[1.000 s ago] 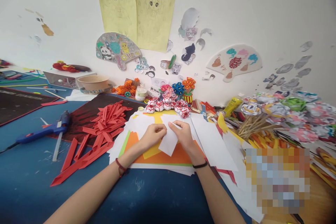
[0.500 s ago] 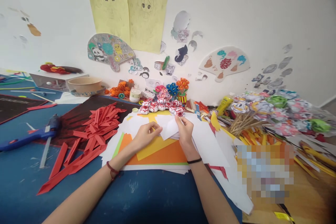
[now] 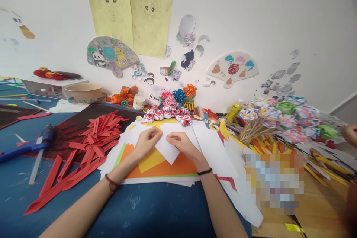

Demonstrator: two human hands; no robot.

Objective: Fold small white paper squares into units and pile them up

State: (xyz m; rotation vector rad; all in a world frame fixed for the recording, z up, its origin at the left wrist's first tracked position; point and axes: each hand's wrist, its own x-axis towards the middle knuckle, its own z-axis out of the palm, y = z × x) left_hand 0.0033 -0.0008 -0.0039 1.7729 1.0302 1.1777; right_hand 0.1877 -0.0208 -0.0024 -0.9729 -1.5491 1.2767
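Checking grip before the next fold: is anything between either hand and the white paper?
Nothing visible. The left hand and right hand both rest directly on the white paper, which lies on the orange sheet.

A blue hot-glue gun (image 3: 26, 145) lies at the left on the blue tabletop (image 3: 145, 212), near a heap of folded red paper strips (image 3: 92, 139). Behind them stands a tan paper bowl (image 3: 83, 91). A row of small red-and-white paper roses (image 3: 167, 114) sits near the white wall (image 3: 264, 15), which carries two pale yellow drawing sheets (image 3: 131, 11). At the right lie patterned paper flowers on wooden sticks (image 3: 279, 117).
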